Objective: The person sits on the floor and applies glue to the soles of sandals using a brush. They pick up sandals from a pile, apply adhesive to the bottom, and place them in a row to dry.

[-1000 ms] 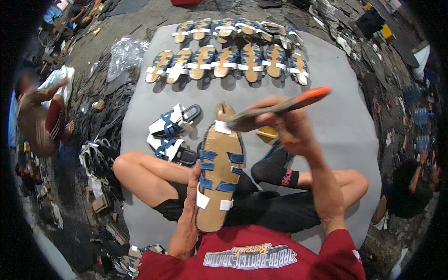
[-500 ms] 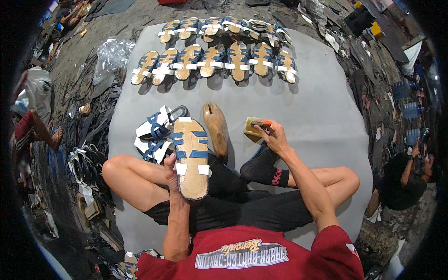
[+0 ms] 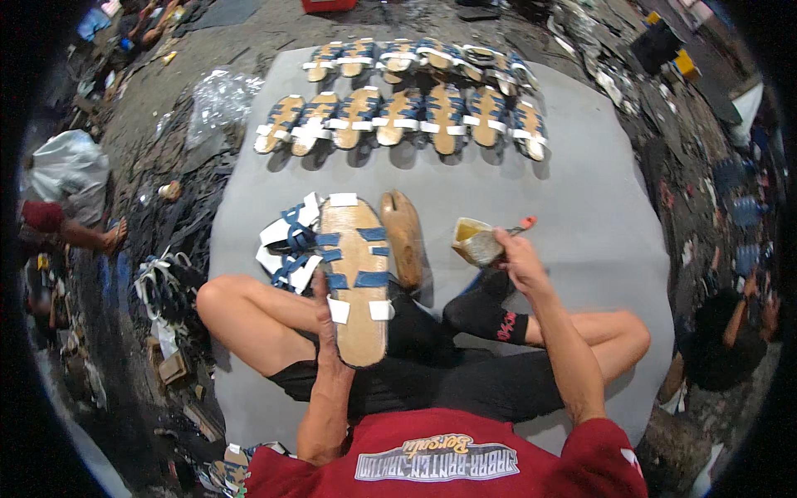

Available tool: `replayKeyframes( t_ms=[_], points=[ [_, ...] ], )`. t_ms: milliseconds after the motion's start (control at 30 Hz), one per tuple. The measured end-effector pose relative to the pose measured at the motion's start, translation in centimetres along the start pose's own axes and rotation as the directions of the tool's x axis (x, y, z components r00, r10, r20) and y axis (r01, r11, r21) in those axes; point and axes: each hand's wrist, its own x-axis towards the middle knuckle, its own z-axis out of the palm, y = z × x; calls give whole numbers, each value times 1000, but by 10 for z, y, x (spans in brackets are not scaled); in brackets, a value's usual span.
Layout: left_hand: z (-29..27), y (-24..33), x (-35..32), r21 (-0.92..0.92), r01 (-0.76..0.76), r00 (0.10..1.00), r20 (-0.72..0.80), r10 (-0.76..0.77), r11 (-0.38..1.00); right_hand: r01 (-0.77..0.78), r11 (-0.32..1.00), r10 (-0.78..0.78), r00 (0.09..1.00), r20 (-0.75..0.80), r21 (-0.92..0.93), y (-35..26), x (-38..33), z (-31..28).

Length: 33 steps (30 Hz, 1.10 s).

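In my left hand (image 3: 326, 328) is a tan sandal sole (image 3: 362, 336), toe end away from me, with blue and white strap ends folded onto its face. My thumb lies along its left edge. My right hand (image 3: 523, 266) is closed at the right side of a small yellowish container (image 3: 477, 243), which leans with its mouth toward the upper left. An orange-tipped brush (image 3: 526, 223) sticks out beyond those fingers; how it is held is partly hidden. Between the hands lies a wooden shoe last (image 3: 403, 241). Blue and white strapped sandals (image 3: 290, 249) sit left of the sole.
Two rows of similar sandals (image 3: 361, 120) stand along the far part of the grey mat (image 3: 531, 191). My crossed legs border the near side. Clear plastic (image 3: 220, 100) and dark scraps lie left of the mat. Other people sit at both edges of view.
My right hand has shifted from the brush handle over the container to the container's right side, and the container now leans. The sole stays in my left hand. The whole view has shifted slightly.
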Motion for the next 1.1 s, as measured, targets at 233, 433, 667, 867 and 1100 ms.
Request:
replayKeyframes(
  t_ms=[233, 433, 667, 867, 1100],
  points=[
    [52, -19, -2, 229, 32, 996, -92, -11, 973, 386, 920, -386, 867, 315, 65, -123, -108, 99],
    [60, -26, -6, 499, -40, 999, -9, 52, 866, 899, 322, -792, 428, 436, -297, -127, -106, 136],
    [64, 0, -16, 405, -42, 989, -112, 95, 914, 655, 750, -501, 654, 567, -91, -123, -142, 125],
    [34, -14, 3, 695, -65, 990, -43, 131, 716, 935, 348, -751, 319, 578, -64, -137, -121, 161],
    [63, -5, -14, 414, -63, 984, -129, 127, 908, 739, 633, -558, 643, 524, -233, -107, -92, 114]
  ],
)
